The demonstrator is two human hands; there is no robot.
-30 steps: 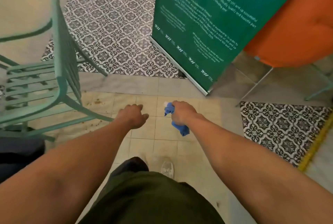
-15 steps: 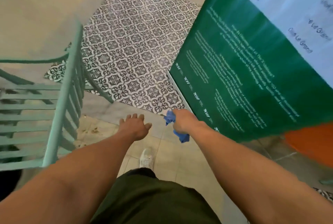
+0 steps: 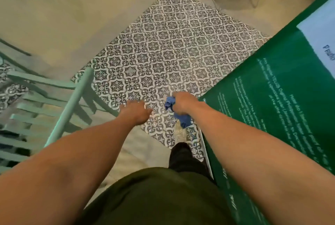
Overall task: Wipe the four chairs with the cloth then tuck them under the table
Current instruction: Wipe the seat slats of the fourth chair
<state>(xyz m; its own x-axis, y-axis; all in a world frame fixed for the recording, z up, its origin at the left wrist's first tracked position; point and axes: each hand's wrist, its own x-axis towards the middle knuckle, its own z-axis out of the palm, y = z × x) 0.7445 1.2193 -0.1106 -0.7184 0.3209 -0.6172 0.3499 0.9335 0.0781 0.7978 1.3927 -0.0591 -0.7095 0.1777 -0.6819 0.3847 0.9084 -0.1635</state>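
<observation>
I see the slatted mint-green metal chair left of the empty, loose-fingered left hand, top rail running away from me; right hand clamps the crumpled blue cloth, farther off.

Chair: matt mint-green painted slats. Cloth: soft crumpled blue fabric. Right of it, banner: smooth, slight sheen.

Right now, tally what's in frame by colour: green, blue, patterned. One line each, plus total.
Green: 2, the slatted chair and the banner
Blue: 1, the cloth gripped in the right hand
Patterned: 1, the tiled floor patch
Total: 4
</observation>
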